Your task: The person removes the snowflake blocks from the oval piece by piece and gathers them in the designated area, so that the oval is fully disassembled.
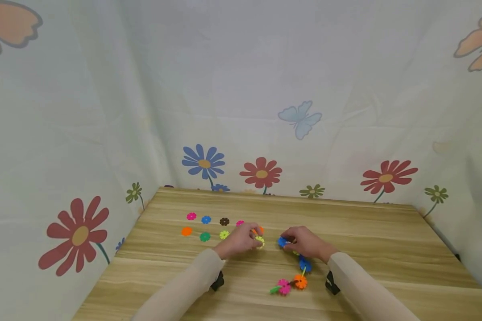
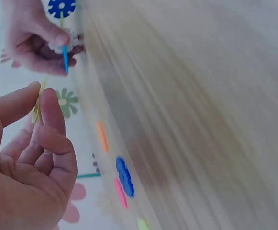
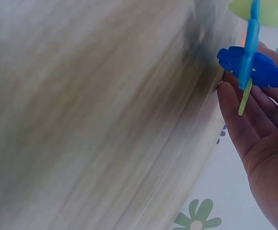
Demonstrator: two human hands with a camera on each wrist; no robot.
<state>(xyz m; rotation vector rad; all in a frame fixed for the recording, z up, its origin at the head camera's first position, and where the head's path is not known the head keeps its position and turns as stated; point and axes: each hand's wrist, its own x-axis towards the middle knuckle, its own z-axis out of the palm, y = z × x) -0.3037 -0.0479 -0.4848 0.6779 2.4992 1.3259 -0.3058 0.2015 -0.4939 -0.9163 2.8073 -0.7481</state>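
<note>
My left hand pinches a pale yellow flower-shaped disc between thumb and forefinger; it appears edge-on in the left wrist view. To its right, my right hand holds the upper end of a chain of interlocked flower discs, near a blue disc. From there the chain runs down past another blue disc, an orange disc and a pink disc to a green disc. The yellow disc and the chain are apart. The right fingers partly cover some chain pieces.
Loose discs lie in rows on the wooden table left of my hands, among them pink, blue, brown, orange, green and yellow. A flower-printed curtain stands behind the table.
</note>
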